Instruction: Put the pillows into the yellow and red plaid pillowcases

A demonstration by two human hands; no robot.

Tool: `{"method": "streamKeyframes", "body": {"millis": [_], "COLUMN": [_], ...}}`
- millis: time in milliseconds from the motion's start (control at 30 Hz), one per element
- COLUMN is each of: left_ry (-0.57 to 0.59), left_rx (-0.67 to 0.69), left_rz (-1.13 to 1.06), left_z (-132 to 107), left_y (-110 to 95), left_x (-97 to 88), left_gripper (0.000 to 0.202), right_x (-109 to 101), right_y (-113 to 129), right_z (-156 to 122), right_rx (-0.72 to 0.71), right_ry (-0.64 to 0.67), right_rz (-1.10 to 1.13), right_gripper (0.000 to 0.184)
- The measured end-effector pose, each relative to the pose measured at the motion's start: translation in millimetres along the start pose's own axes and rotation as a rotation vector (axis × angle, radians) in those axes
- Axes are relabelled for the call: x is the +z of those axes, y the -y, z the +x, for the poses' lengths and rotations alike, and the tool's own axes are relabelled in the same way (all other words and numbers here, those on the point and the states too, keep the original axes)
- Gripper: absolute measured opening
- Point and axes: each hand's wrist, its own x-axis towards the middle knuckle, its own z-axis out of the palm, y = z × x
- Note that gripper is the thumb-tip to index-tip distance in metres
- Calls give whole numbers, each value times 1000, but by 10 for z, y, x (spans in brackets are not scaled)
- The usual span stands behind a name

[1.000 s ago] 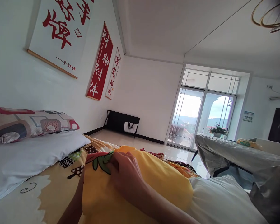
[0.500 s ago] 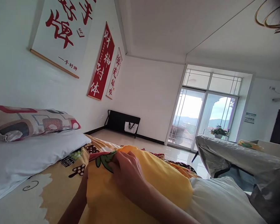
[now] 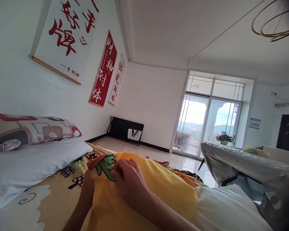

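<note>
My right hand [image 3: 130, 183] lies on top of a yellow quilt cover [image 3: 163, 189] with its fingers pinched on the cover's upper edge, beside a green leaf print [image 3: 106, 165]. My left hand [image 3: 88, 187] comes up from below, partly under the fabric, and grips the same edge just left of the right hand. The cover is bunched up over a white filling [image 3: 226, 208] that shows at the lower right. Beneath lies a patterned cream and tan sheet [image 3: 50, 202].
A white folded quilt [image 3: 31, 166] and a patterned pillow [image 3: 26, 128] lie at the left by the wall. A table under grey plastic [image 3: 238, 160] stands to the right. A black bench [image 3: 125, 128] and glass balcony doors [image 3: 207, 125] are at the far end.
Both hands have lifted the yellow cover's edge a little, so more of the green leaf and red print shows. The view has tipped slightly.
</note>
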Motion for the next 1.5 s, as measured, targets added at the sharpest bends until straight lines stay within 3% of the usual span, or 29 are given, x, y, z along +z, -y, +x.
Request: {"method": "streamKeyframes", "body": {"millis": [167,367,500,633,733,833,933,967,1033,1133,1233,1500], "left_ry": [117,185,253,243,210,167,106,91,87,130,184,440], "left_rx": [-87,-28,-110,-101,-108,-112,-64,-53,-47,-56,-81,-132], "left_rz": [-130,-28,-60,-66,-79,-113,-122,-120,-121,-131,-67,114], "left_z": [-305,-460,-424,-415,-431,-470,-526,-544,-568,-562,-507,-341], "left_y": [-325,-456,-462,-419,-394,-406,-440,-453,-482,-571,-747,-1231], "left_x": [-35,83,74,71,86,91,87,88,98,145,237,629], "left_gripper": [45,36,37,36,38,41,46,47,47,46,44,36], "right_x": [38,102,27,-220,-402,-520,-615,-652,-735,-875,-1015,-1361], "right_y": [-23,-74,-79,-95,-232,-433,-563,-582,-599,-623,-667,-761], "right_z": [12,-17,-44,20,122,177,135,106,44,-31,-73,-163], "right_rx": [-55,-175,-292,-341,-275,-97,100,136,150,120,68,123], "right_ry": [-9,-29,70,214,160,164,317,354,376,310,174,-175], "right_rz": [-5,-74,-135,-9,15,-69,-71,-51,-11,-49,-244,-608], "right_gripper": [24,20,15,15,25,44,27,19,19,28,34,35]}}
